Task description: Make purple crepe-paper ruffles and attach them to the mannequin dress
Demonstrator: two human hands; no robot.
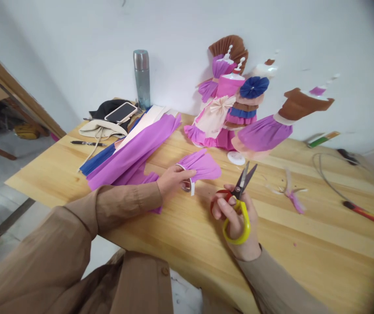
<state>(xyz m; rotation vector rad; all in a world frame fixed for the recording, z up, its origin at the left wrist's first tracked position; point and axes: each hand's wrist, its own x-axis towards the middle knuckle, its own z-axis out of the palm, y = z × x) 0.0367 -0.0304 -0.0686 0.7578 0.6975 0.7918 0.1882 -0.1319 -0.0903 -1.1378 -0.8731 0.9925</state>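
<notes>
- Left arm [124,204] bent, reaching inward from the left.
- Left hand [175,178] closed in a pinching grip.
- Right arm [278,279] angling up from the lower right.
- Right hand [241,218] apart from the left, fingers curled.

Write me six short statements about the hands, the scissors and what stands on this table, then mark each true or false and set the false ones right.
1. The right hand holds scissors. True.
2. The scissors are fully closed. False: they stand partly open.
3. The left hand grips gathered purple material. True.
4. The scissors are cutting the purple material. False: a gap separates them.
5. In the picture, a flask stands to the left of the small dresses. True.
6. The dresses are all plain blue. False: pink, purple and brown show too.
</notes>
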